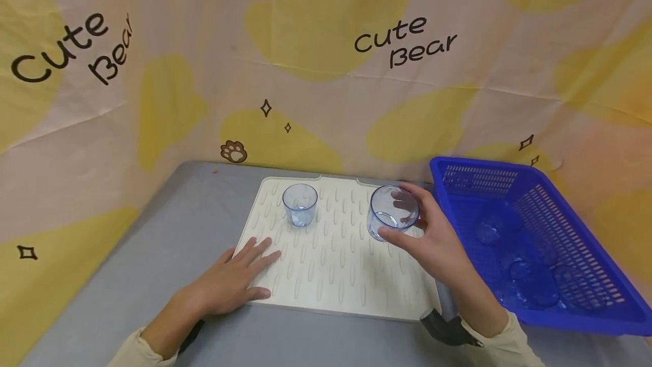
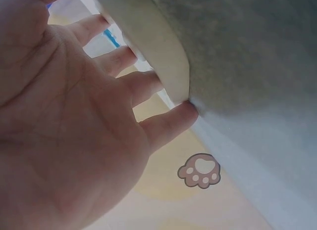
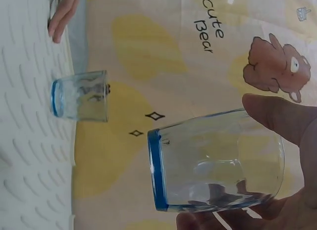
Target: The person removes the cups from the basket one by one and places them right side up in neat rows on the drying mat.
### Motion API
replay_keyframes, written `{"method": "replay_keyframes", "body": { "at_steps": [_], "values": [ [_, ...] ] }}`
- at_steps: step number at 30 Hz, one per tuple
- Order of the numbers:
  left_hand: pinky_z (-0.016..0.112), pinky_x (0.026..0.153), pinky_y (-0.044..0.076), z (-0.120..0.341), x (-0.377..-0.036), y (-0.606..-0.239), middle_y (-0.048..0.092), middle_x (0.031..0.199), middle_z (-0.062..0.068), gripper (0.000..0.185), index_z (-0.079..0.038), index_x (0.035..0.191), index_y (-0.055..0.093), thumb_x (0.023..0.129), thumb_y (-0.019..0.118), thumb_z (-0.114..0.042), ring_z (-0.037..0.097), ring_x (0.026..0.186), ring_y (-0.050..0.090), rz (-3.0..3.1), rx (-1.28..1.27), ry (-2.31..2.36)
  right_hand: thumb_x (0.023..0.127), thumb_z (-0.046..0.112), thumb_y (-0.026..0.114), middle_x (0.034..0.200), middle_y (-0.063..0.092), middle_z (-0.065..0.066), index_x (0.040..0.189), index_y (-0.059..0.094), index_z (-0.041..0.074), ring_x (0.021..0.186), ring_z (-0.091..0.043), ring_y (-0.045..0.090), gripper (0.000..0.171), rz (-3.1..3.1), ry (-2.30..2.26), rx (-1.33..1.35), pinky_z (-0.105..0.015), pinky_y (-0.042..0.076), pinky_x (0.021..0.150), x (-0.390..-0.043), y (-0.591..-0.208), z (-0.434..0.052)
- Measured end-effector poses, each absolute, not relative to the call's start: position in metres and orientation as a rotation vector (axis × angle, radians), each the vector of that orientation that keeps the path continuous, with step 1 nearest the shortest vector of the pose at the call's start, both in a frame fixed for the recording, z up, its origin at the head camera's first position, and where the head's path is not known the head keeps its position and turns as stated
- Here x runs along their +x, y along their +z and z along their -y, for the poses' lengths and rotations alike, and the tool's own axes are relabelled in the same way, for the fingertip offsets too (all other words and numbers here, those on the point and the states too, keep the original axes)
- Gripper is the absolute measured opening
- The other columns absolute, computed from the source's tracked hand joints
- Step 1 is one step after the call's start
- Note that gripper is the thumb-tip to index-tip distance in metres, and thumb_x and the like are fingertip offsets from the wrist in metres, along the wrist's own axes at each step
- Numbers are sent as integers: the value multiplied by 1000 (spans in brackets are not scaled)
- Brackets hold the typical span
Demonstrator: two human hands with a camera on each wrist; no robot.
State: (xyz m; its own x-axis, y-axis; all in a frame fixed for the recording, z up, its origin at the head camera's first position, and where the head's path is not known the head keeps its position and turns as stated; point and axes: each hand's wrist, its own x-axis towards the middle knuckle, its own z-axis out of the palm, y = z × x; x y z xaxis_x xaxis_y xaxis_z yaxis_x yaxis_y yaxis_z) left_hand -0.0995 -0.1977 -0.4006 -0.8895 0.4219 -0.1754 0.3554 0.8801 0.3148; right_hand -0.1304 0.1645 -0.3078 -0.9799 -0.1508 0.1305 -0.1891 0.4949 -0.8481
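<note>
One clear glass (image 1: 393, 212) is held in the right hand (image 1: 433, 242) just above the ridged mat (image 1: 326, 276) at centre frame, the left hand (image 1: 231, 282) flat, where a loosened grip could drop it.

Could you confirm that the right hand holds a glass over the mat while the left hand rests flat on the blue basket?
Not quite: the left hand rests flat on the mat, at its near left corner, not on the basket. The head view shows this. The right hand does hold a glass over the mat.
</note>
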Motion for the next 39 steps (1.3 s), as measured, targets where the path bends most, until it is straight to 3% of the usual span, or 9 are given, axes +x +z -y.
{"method": "replay_keyframes", "body": {
  "at_steps": [25,39],
  "values": [
    [69,112,23,199,-100,-404,23,166,6,72,-24,154,37,92,62,-51,39,153,21,-2819,603,394,81,24,82,146,51,-9,150,35,17,136,-30,47,85,2657,1814,344,-50,38,114,-193,-336,-99],
    [69,112,24,197,-100,-403,24,166,6,72,-25,154,38,92,63,-50,39,153,21,-2835,601,377,80,19,82,148,50,-15,149,36,14,140,-31,46,83,2707,1837,311,-51,37,115,-205,-369,-94]
  ]
}}
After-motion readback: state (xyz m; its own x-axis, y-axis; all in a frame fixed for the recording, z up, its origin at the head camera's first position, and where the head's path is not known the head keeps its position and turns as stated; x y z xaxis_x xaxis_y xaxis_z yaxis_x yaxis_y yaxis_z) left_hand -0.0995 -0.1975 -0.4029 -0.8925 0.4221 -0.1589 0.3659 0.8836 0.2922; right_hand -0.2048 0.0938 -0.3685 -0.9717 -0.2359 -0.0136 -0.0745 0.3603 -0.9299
